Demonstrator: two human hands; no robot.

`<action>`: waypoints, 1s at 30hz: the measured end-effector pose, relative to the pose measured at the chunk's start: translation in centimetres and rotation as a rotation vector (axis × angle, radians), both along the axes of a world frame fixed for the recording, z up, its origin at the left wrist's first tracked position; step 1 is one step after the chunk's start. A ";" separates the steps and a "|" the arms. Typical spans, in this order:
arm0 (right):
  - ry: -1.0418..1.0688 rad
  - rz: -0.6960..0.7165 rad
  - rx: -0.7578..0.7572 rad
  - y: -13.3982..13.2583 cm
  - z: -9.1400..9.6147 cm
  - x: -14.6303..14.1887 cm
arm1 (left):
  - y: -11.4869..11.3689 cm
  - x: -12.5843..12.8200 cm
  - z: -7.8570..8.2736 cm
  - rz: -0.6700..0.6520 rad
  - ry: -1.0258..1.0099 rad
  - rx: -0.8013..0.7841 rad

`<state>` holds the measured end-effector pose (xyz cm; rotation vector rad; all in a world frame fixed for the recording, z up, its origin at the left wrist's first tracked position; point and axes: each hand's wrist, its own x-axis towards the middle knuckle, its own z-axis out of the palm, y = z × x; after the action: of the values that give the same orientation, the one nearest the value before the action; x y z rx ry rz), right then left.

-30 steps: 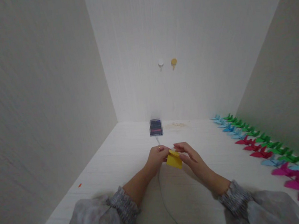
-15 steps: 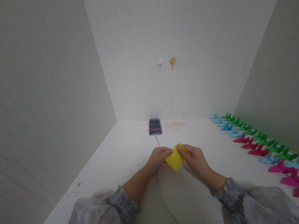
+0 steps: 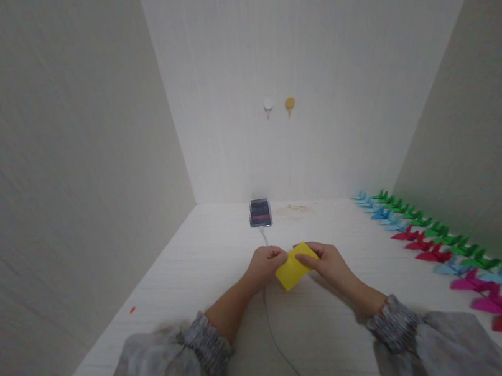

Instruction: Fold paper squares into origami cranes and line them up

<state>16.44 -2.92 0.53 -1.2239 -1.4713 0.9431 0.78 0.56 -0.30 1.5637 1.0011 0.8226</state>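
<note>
A piece of yellow paper (image 3: 292,273) is held between my two hands, just above the table. My left hand (image 3: 266,266) pinches its left edge, thumb on top. At the upper right part of the sheet, my right hand (image 3: 328,259) grips it, with the thumb pressed on its face and the fingers behind. The paper shows as a folded rectangle, tilted, with its lower corner toward me. Most fingertips are hidden behind it. A grey cable (image 3: 272,329) runs beneath, beside my left hand.
Rows of folded paper figures in green (image 3: 436,228), blue (image 3: 382,212), red (image 3: 424,244) and pink (image 3: 475,281) stand along the right side. A phone (image 3: 260,213) leans at the back wall, joined to the cable. Two hooks (image 3: 290,103) hang above. An orange scrap (image 3: 132,309) lies left on the white table (image 3: 176,287).
The yellow paper has gone from a squarish, partly folded shape to a wider rectangle. My right thumb has shifted slightly left and down on it. My left hand stays nearly still.
</note>
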 end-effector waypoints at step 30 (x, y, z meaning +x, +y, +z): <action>-0.001 0.156 0.165 0.0 -0.3 1.0 | -0.5 -0.2 0.8 -0.073 -0.265 -0.224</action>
<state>17.41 -2.92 0.26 -1.0014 -1.6295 0.9037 0.61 0.11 0.50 1.2559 0.8089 0.8135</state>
